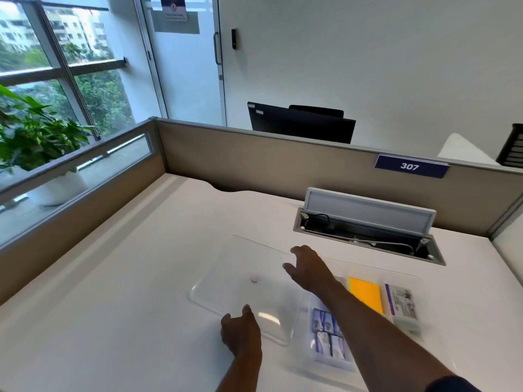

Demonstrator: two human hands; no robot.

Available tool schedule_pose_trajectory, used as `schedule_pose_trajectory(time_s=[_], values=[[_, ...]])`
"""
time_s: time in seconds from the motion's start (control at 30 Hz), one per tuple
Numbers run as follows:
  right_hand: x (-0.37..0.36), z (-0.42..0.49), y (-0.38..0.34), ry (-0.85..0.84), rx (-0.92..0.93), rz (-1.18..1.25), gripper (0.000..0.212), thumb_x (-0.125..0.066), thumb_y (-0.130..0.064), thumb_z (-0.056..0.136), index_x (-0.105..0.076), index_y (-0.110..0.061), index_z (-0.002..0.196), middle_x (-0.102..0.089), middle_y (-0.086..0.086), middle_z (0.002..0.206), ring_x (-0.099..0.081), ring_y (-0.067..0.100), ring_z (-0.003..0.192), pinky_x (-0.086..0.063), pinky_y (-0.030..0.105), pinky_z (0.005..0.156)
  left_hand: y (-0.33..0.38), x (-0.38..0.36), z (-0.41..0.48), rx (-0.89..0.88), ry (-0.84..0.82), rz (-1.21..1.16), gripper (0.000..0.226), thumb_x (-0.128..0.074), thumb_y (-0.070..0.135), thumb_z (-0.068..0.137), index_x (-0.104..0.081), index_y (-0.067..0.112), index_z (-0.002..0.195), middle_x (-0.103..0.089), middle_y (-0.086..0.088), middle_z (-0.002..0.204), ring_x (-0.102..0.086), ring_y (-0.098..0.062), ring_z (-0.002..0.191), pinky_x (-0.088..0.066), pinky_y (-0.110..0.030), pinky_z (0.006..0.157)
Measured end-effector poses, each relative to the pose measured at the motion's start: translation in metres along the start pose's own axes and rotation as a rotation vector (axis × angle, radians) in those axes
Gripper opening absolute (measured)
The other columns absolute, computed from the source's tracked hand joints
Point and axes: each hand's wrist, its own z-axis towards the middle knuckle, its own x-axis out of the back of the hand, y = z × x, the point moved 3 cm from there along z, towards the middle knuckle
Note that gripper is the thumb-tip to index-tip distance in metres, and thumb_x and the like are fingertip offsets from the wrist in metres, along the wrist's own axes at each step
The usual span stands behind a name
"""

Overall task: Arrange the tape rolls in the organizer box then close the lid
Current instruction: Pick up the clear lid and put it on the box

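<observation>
A clear plastic organizer box (407, 281) sits on the white desk at the lower right. Its transparent lid (249, 267) lies swung open to the left, with a small round knob in its middle. My left hand (240, 332) grips the lid's near edge with curled fingers. My right hand (308, 267) reaches across the box and holds the lid's far right corner between thumb and fingers. Inside the box lie blue-and-white packets (329, 338), a yellow pad (366, 295) and a printed pack (403, 304). No bare tape roll is visible.
An open cable hatch (368, 236) with a raised flap is set in the desk behind the box. Beige partition walls (254, 157) bound the desk at the back and left. A black monitor (300, 123) stands beyond the partition.
</observation>
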Motion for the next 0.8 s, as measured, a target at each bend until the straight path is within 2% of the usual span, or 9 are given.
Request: schedule_pose_trajectory(time_s=[0.2,0.4,0.6,0.7,0.8], values=[[-0.030,0.041,-0.009,-0.189,-0.113,-0.124,0.055,-0.051,-0.039,0.092,-0.039,-0.006,0.134,-0.041,0.018,0.137,-0.042,0.036,0.128,-0.040,0.042,0.105,0.003,-0.001,0.027,0.106,-0.031,0.026,0.045,-0.067,0.024,0.088,-0.060,-0.014,0.109,-0.062,-0.031,0.114,-0.056,-0.043,0.110,-0.044,-0.045,0.095],[-0.050,0.070,-0.006,-0.269,-0.144,-0.192,0.052,-0.049,-0.037,0.094,-0.037,-0.004,0.132,-0.041,0.019,0.135,-0.042,0.038,0.126,-0.040,0.043,0.104,0.004,-0.005,0.030,0.192,0.057,-0.037,0.055,-0.069,0.011,0.081,-0.044,-0.014,0.124,-0.053,-0.036,0.120,-0.050,-0.047,0.115,-0.043,-0.048,0.094],[-0.064,0.085,0.001,-0.380,-0.187,-0.168,0.062,-0.051,-0.037,0.092,-0.028,-0.007,0.141,-0.036,0.018,0.143,-0.038,0.039,0.132,-0.036,0.043,0.108,0.008,-0.010,0.037,0.194,0.066,-0.024,0.051,-0.064,0.018,0.083,-0.051,-0.011,0.123,-0.054,-0.034,0.122,-0.048,-0.043,0.117,-0.038,-0.045,0.100],[-0.069,0.089,0.004,-0.400,-0.196,-0.179,0.067,-0.054,-0.040,0.089,-0.027,-0.008,0.142,-0.036,0.018,0.143,-0.037,0.039,0.132,-0.036,0.043,0.107,0.009,-0.010,0.038,0.237,0.072,-0.045,0.049,-0.063,0.023,0.085,-0.054,-0.008,0.122,-0.055,-0.031,0.123,-0.051,-0.042,0.115,-0.041,-0.044,0.096],[-0.070,0.095,0.003,-0.386,-0.208,-0.158,0.068,-0.056,-0.042,0.086,-0.030,-0.010,0.140,-0.034,0.018,0.138,-0.039,0.040,0.127,-0.040,0.043,0.103,0.012,-0.011,0.041,0.245,0.072,-0.096,0.043,-0.062,0.025,0.085,-0.061,-0.010,0.111,-0.061,-0.030,0.113,-0.056,-0.041,0.106,-0.044,-0.041,0.090]])
